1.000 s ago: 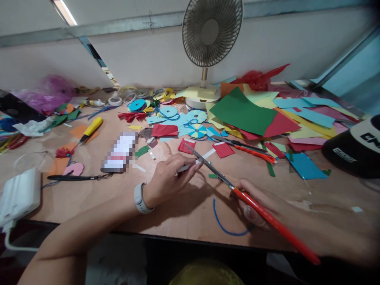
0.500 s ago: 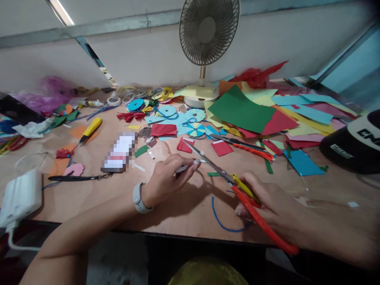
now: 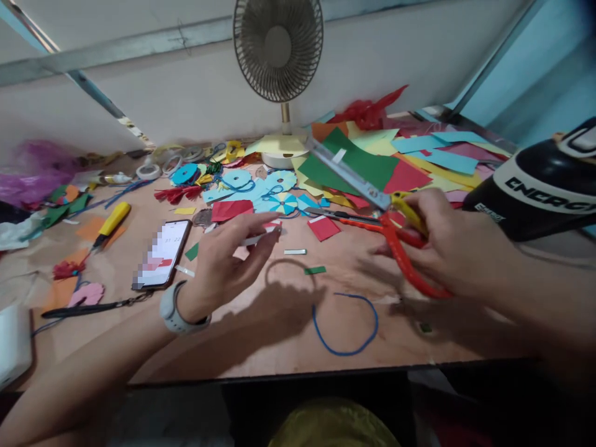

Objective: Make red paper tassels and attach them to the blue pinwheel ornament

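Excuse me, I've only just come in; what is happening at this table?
Someone's left hand pinches a narrow white strip, while their right hand holds scissors away from it, pointing towards the coloured paper. On the table between them and the near edge lies a curved blue cord. A phone lies beside the left hand, and a fan stands at the back.

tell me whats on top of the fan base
A pale yellow sheet lies over the fan base, whose white side shows below it. The sheet covers much of the top, so whatever may be between them cannot be seen.
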Demonstrator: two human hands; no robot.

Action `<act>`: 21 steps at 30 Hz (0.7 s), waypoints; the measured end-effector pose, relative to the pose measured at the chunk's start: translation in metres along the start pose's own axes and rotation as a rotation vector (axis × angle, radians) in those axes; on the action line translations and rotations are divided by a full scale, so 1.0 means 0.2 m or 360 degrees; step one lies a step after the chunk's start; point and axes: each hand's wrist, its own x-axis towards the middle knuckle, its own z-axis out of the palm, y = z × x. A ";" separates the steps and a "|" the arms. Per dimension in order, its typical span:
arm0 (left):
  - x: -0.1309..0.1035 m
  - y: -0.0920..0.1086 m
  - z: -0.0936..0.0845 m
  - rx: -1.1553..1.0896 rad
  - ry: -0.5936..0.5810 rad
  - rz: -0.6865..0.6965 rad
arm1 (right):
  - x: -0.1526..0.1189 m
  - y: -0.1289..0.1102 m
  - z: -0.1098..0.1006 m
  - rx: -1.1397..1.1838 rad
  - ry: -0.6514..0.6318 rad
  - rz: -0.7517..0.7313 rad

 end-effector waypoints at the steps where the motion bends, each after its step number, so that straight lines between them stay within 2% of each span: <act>1: 0.05 -0.01 0.03 -0.0021 -0.0001 0.0046 | 0.02 0.02 -0.03 -0.0013 0.0014 0.0071; 3: 0.17 -0.03 0.12 -0.0028 -0.0023 0.0163 | 0.04 0.03 -0.08 -0.0038 0.0047 0.0198; 7: 0.42 -0.11 0.39 -0.0016 -0.0178 0.0270 | 0.10 0.04 -0.12 -0.0042 0.0104 0.0242; 11: 0.61 -0.21 0.65 0.0086 -0.0322 0.0300 | 0.16 0.08 -0.07 -0.0165 0.0073 0.0233; 15: 0.69 -0.32 0.86 0.0181 -0.0450 0.0198 | 0.20 0.13 0.00 -0.0360 0.0174 0.0160; 18: 0.70 -0.39 0.95 0.0068 -0.0482 0.0086 | 0.22 0.15 0.03 -0.0378 0.0233 0.0090; 20: 0.70 -0.45 0.94 -0.0213 -0.0463 -0.0048 | 0.22 0.16 0.03 -0.0327 0.0229 0.0036; 21: 0.71 -0.48 0.90 -0.0389 -0.0467 -0.0144 | 0.21 0.16 0.03 -0.0301 0.0223 -0.0003</act>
